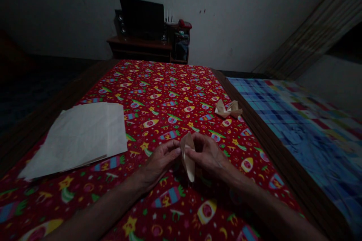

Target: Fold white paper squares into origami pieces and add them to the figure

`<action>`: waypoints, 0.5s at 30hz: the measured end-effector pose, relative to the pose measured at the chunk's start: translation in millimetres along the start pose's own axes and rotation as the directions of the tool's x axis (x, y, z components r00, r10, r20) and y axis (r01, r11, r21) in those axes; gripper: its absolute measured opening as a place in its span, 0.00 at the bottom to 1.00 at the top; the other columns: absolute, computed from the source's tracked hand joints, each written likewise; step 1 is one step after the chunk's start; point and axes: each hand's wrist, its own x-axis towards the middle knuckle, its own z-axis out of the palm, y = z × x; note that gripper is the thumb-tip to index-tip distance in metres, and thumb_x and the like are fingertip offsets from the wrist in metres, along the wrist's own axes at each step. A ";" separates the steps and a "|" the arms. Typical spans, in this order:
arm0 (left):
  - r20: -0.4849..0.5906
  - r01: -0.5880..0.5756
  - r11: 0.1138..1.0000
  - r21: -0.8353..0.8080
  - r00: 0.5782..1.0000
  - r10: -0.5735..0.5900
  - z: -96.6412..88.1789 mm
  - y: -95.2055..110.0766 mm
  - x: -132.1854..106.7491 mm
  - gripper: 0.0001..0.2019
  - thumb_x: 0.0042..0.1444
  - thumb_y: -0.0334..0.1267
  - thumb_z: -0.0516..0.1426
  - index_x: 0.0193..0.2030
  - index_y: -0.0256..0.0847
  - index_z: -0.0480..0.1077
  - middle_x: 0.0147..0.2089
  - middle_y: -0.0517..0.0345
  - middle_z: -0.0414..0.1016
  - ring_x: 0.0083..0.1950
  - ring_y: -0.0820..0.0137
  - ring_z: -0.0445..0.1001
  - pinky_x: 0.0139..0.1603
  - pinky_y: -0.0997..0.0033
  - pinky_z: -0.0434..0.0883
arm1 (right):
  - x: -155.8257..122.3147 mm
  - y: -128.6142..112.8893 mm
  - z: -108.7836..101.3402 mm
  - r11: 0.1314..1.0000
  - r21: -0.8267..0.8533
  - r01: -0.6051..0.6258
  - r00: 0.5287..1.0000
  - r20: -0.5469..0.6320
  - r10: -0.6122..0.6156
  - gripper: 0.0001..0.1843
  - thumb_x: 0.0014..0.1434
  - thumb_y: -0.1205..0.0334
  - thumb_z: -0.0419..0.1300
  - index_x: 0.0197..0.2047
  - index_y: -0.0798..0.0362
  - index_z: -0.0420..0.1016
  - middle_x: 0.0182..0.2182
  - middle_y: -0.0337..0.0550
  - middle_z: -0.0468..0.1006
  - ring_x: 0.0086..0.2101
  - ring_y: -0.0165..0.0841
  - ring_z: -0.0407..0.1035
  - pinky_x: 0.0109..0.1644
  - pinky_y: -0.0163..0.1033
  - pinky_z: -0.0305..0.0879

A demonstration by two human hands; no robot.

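A small cream folded paper piece (187, 155) stands on edge between my two hands, just above the red patterned tablecloth (158, 98). My left hand (160, 161) pinches its left side with closed fingertips. On the other side my right hand (208, 155) grips it, fingers curled around the paper. A finished folded paper figure (227, 109) lies farther back to the right, apart from both hands.
A stack of plain white paper sheets (80, 135) lies at the left. A blue checked mat (296, 120) borders the table's right wooden edge. By the back wall stands a low wooden cabinet (141, 47) with a dark screen (141, 17).
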 end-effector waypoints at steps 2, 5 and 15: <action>-0.007 -0.009 1.000 0.028 1.000 0.009 -1.9 -1.6 0.7 0.11 0.54 0.39 0.61 0.42 0.36 0.73 0.35 0.54 0.76 0.34 0.73 0.73 0.40 0.76 0.68 | -0.3 2.9 2.1 0.998 -0.053 0.029 0.999 -0.026 -0.031 0.06 0.50 0.65 0.59 0.34 0.54 0.71 0.28 0.38 0.73 0.28 0.29 0.67 0.32 0.33 0.63; -0.014 -0.006 1.000 0.027 1.000 0.007 -4.5 -2.1 1.7 0.13 0.53 0.40 0.62 0.43 0.35 0.73 0.36 0.53 0.76 0.35 0.72 0.73 0.40 0.75 0.68 | 0.8 2.5 2.3 1.000 -0.012 0.027 0.999 -0.025 -0.028 0.06 0.51 0.62 0.59 0.33 0.55 0.72 0.27 0.37 0.73 0.27 0.28 0.66 0.30 0.32 0.62; 0.017 0.055 0.993 0.102 0.998 -0.057 -6.2 -0.8 1.1 0.14 0.51 0.43 0.63 0.39 0.35 0.73 0.31 0.55 0.73 0.32 0.73 0.70 0.34 0.77 0.65 | 1.5 -2.6 -5.7 0.999 0.051 -0.019 0.993 0.114 0.013 0.17 0.51 0.49 0.61 0.29 0.56 0.72 0.23 0.37 0.70 0.23 0.26 0.61 0.26 0.31 0.57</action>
